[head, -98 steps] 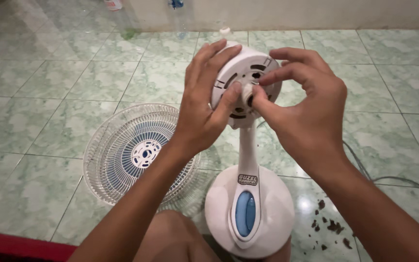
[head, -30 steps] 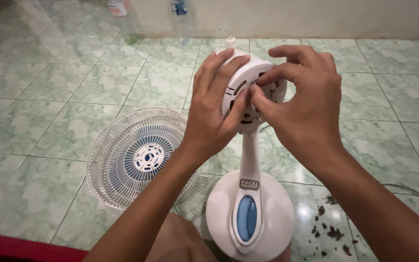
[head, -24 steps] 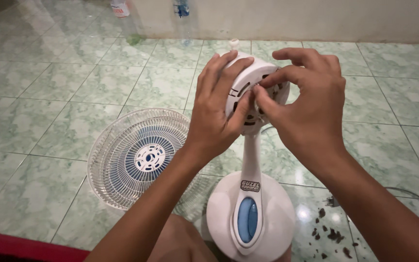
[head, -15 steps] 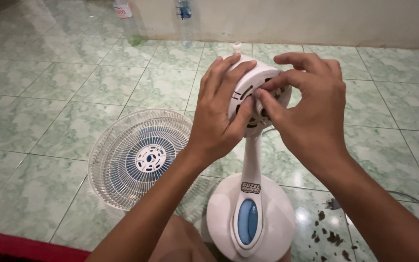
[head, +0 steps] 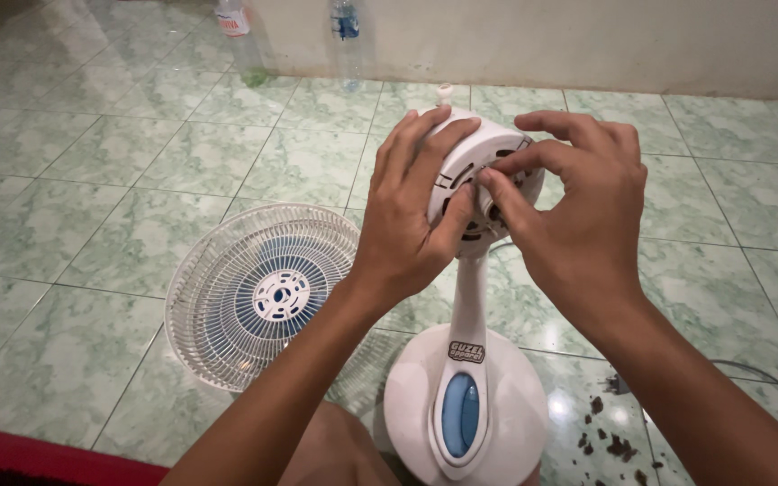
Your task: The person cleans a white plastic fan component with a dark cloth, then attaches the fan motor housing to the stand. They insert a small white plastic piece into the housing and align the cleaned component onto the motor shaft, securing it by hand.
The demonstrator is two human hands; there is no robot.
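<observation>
The left hand (head: 411,216) clasps the white fan motor housing (head: 483,166) at 12 o'clock; the right hand (head: 578,211) pinches at its face, fingertips hiding what they grip. Open tile floor (head: 119,180) spreads toward 10 o'clock. Fan grille (head: 258,297) lies at 8. The fan base (head: 465,409) is cut off at 6.

Soft, even indoor light, sharp focus throughout, with pale glare spots on the glossy green floor tiles (head: 137,180) and slight wide-angle stretching at the edges.

Fan grille (head: 263,297) on floor (head: 92,180), left of fan base (head: 465,414)
</observation>
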